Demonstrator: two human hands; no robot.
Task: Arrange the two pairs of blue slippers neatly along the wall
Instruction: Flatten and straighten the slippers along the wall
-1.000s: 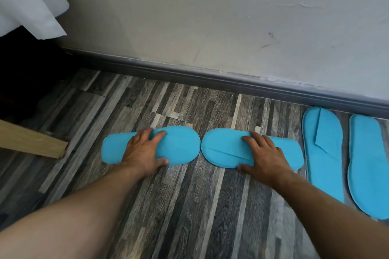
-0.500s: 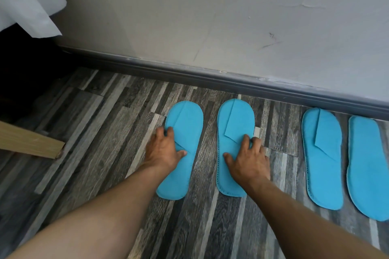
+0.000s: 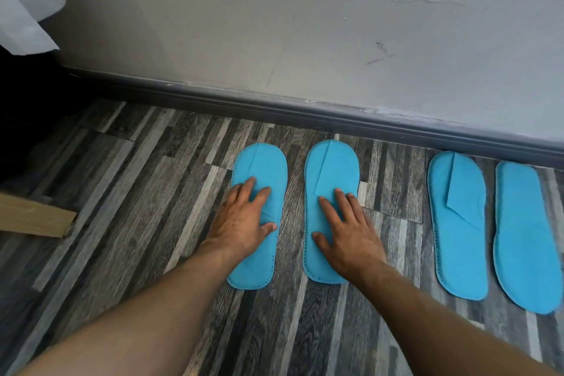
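Note:
Four flat blue slippers lie on the dark striped floor, toes toward the grey skirting board (image 3: 305, 113). My left hand (image 3: 241, 220) rests flat, fingers spread, on the leftmost slipper (image 3: 262, 162). My right hand (image 3: 345, 232) lies flat on the slipper beside it (image 3: 332, 168). These two slippers are side by side and roughly parallel, a short gap from the skirting. Further right, the second pair lies untouched: one slipper (image 3: 457, 223) with a folded strap and one (image 3: 518, 223) showing a plain face, both closer to the wall.
A white wall (image 3: 274, 24) rises behind the skirting. A light wooden board end (image 3: 33, 217) juts in at the left edge. White cloth (image 3: 24, 9) hangs at the top left above a dark gap.
The left pair has been turned from lying end to end along the wall to pointing at the wall, then slid slightly. Both hands stayed on the slippers. The right pair has not moved.

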